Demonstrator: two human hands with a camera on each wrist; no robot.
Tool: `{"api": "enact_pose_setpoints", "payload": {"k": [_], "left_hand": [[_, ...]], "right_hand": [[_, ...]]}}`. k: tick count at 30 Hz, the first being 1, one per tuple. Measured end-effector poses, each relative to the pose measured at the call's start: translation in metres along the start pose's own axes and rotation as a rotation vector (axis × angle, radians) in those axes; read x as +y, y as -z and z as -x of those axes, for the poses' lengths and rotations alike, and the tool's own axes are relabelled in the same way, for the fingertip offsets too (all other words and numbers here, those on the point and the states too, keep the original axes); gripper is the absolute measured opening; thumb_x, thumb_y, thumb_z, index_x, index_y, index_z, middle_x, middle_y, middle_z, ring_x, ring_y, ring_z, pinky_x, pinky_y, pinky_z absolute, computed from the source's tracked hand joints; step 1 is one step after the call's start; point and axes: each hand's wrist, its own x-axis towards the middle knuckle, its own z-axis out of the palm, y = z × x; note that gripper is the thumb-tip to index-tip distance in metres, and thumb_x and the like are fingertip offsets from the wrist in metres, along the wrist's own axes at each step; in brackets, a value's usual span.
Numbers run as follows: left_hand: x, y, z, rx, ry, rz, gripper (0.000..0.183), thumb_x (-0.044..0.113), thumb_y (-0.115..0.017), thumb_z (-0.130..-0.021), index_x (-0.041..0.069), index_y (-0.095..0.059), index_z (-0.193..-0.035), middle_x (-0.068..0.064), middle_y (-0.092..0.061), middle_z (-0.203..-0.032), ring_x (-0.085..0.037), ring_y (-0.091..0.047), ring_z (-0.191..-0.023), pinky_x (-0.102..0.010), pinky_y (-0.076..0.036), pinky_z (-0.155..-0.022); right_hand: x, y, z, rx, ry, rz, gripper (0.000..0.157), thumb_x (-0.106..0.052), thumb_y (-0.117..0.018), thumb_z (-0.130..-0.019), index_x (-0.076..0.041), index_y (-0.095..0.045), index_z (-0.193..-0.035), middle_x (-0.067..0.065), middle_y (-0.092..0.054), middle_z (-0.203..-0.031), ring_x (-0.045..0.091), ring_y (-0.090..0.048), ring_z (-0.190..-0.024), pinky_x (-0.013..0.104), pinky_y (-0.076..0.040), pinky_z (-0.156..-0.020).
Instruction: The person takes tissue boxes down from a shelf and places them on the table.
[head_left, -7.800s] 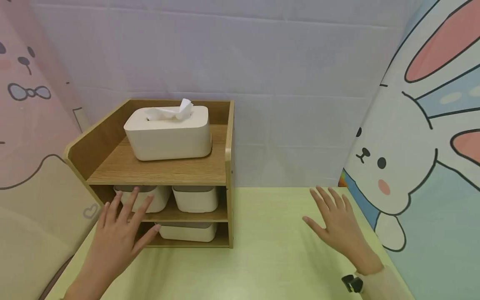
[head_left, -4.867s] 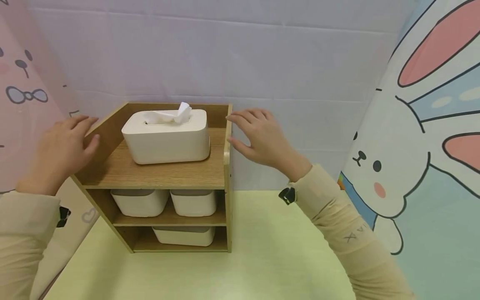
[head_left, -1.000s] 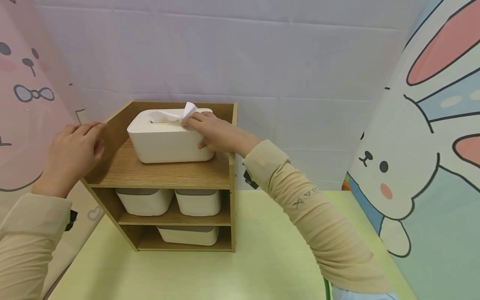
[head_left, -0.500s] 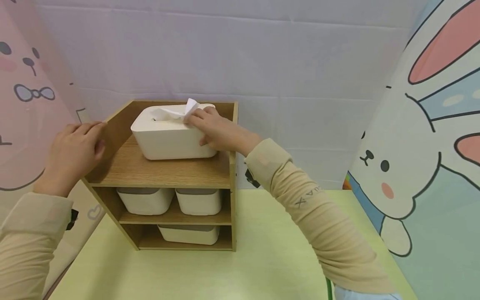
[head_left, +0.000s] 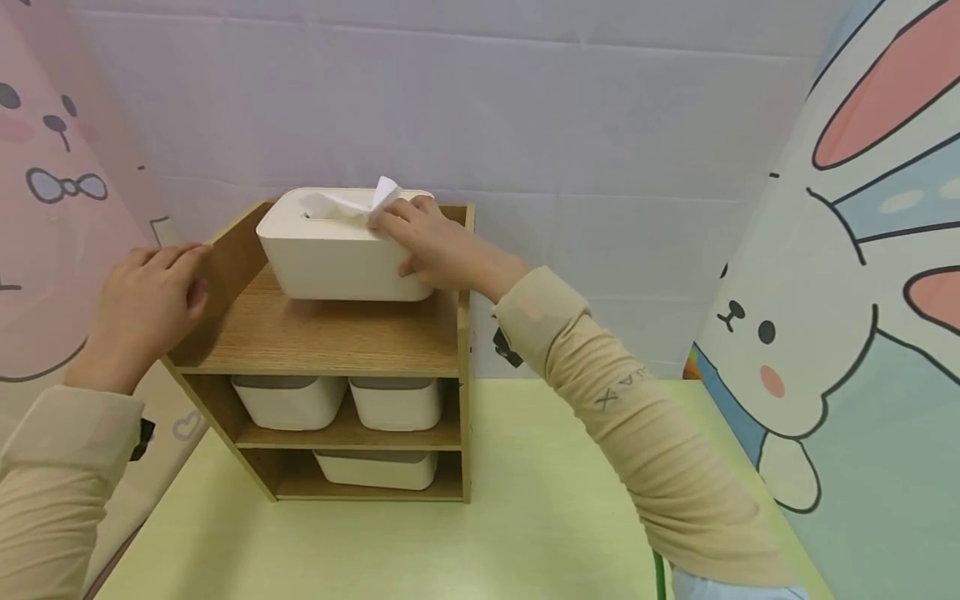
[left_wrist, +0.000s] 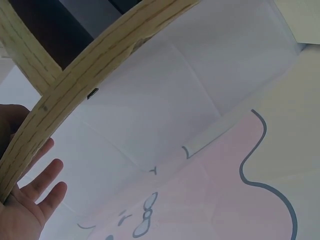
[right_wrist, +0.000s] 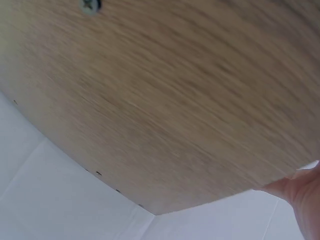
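Observation:
In the head view, my right hand grips the right end of a white tissue box, fingers on top and thumb at the front. A white tissue sticks out of its slot. The box is raised above the top board of a wooden desktop shelf. My left hand holds the upper edge of the shelf's left side panel. In the left wrist view its fingers lie on one side of that panel. The right wrist view mostly shows the shelf's outer side panel, which hides most of the right hand.
Two white bins, one left and one right, sit in the middle compartment. Another white bin is in the bottom one. The shelf stands on a pale yellow-green table, against a white cloth backdrop with cartoon cloths at both sides.
Both hands have come from above the table to the shelf. My right hand has taken hold of the tissue box and raised it off the top board. The left hand has stayed on the panel lately.

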Motion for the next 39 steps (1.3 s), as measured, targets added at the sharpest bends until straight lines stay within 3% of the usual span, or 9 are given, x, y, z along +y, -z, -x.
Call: {"api": "enact_pose_setpoints", "payload": {"k": [10,15,23,31,39], "left_hand": [[0.000,-0.001,-0.002,0.028,0.005,0.003,0.037,0.006,-0.053,-0.078,0.000,-0.054,-0.115,-0.024,-0.059,-0.112,-0.048,-0.048,-0.097,-0.061,-0.040,-0.075],[0.000,-0.003,-0.002,0.035,0.001,0.004,0.037,0.006,-0.054,-0.078,-0.001,-0.055,-0.115,-0.025,-0.059,-0.111,-0.048,-0.048,-0.097,-0.061,-0.040,-0.076],[-0.002,-0.002,-0.002,0.025,0.013,0.008,0.037,0.005,-0.054,-0.079,-0.001,-0.054,-0.116,-0.025,-0.059,-0.112,-0.049,-0.048,-0.097,-0.061,-0.039,-0.078],[-0.004,-0.003,-0.001,0.046,0.006,0.015,0.037,0.004,-0.053,-0.078,-0.001,-0.055,-0.114,-0.025,-0.059,-0.111,-0.048,-0.048,-0.096,-0.060,-0.039,-0.077],[-0.004,-0.003,0.000,0.050,0.001,0.018,0.036,0.003,-0.053,-0.077,-0.002,-0.056,-0.113,-0.026,-0.060,-0.110,-0.048,-0.048,-0.097,-0.060,-0.039,-0.078]], "right_hand": [[0.004,0.020,0.003,0.040,-0.015,0.034,0.055,-0.010,-0.065,-0.082,-0.012,-0.042,-0.131,0.004,-0.040,-0.135,0.031,-0.031,-0.126,0.033,-0.039,-0.099],[0.008,0.029,0.005,0.071,-0.002,0.043,0.054,-0.007,-0.065,-0.081,-0.007,-0.043,-0.130,0.009,-0.041,-0.133,0.034,-0.032,-0.124,0.035,-0.026,-0.108],[0.011,0.046,0.007,0.099,-0.037,0.091,0.056,-0.010,-0.067,-0.080,-0.007,-0.042,-0.131,0.009,-0.043,-0.133,0.030,-0.036,-0.124,0.035,-0.018,-0.112],[0.018,0.055,0.015,0.109,-0.106,0.083,0.059,-0.009,-0.066,-0.081,-0.008,-0.040,-0.133,0.010,-0.042,-0.134,0.035,-0.032,-0.125,0.038,-0.032,-0.107],[0.030,0.062,0.030,0.148,-0.147,0.099,0.054,-0.004,-0.064,-0.081,-0.007,-0.043,-0.131,0.011,-0.043,-0.131,0.039,-0.032,-0.123,0.042,-0.031,-0.107]]}}
